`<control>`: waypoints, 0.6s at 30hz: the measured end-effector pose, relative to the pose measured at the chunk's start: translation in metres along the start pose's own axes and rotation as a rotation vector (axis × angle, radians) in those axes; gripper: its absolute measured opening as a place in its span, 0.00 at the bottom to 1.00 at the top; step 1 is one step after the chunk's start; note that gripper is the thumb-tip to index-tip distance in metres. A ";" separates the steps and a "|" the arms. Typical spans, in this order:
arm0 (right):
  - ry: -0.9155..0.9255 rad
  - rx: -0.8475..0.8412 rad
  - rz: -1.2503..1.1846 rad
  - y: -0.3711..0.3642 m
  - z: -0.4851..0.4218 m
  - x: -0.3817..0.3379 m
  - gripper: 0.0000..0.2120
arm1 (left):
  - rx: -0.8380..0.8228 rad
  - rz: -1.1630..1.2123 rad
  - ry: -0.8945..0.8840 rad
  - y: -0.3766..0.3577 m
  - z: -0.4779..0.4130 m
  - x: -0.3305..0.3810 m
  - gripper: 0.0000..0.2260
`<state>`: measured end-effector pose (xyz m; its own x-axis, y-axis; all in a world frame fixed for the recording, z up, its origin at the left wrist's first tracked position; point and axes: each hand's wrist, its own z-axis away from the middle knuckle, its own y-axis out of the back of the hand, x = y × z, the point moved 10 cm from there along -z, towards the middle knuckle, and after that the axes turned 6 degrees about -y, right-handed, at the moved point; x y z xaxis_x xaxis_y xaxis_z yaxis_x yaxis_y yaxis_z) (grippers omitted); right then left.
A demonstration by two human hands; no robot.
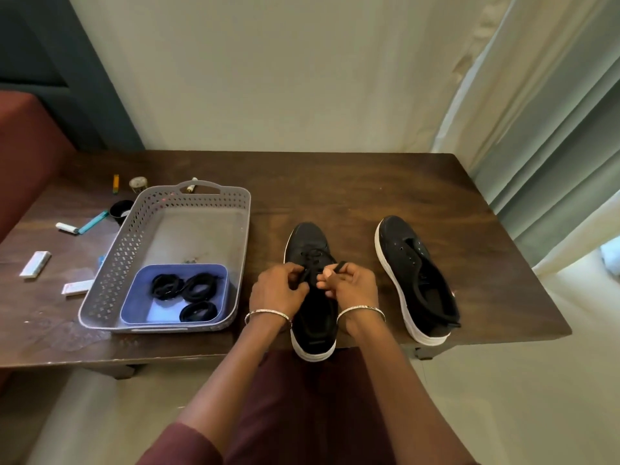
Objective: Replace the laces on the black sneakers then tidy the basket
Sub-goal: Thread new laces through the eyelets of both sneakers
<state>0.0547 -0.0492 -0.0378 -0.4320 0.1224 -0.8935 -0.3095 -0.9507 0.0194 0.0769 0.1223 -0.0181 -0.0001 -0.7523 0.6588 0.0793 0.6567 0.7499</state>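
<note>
I face a dark wooden tabletop [369, 182] set against a plain pale wall [268, 68]. Pale greenish curtains [553, 112] hang to my right, with daylight bright at their lower edge. On my left, a reddish-brown upholstered seat [27, 146] sits below a dark teal panel [50, 45]. The floor [520, 397] is light and smooth.

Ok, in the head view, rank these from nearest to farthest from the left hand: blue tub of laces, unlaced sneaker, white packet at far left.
1. Blue tub, in the grey basket just left of the left hand, which pinches a lace.
2. Unlaced sneaker, to the right, beyond the right hand.
3. White packet, far left on the table.
</note>
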 end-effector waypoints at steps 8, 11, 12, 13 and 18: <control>-0.057 0.166 0.233 -0.003 -0.022 0.015 0.08 | 0.063 0.077 0.079 0.003 0.001 -0.012 0.13; -0.065 0.206 0.292 -0.007 -0.025 0.011 0.15 | 0.046 0.124 0.111 0.002 0.000 -0.015 0.12; -0.063 0.219 0.319 -0.007 -0.025 0.008 0.17 | 0.042 0.128 0.112 0.002 0.000 -0.015 0.12; -0.061 0.232 0.345 -0.008 -0.024 0.006 0.18 | 0.039 0.131 0.116 0.003 0.000 -0.014 0.12; -0.040 0.245 0.426 -0.012 -0.021 0.003 0.17 | 0.024 0.163 0.127 0.003 -0.001 -0.016 0.12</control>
<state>0.0747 -0.0430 -0.0504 -0.5938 -0.2479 -0.7654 -0.2860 -0.8242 0.4888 0.0781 0.1363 -0.0269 0.1366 -0.6354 0.7600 0.0444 0.7704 0.6360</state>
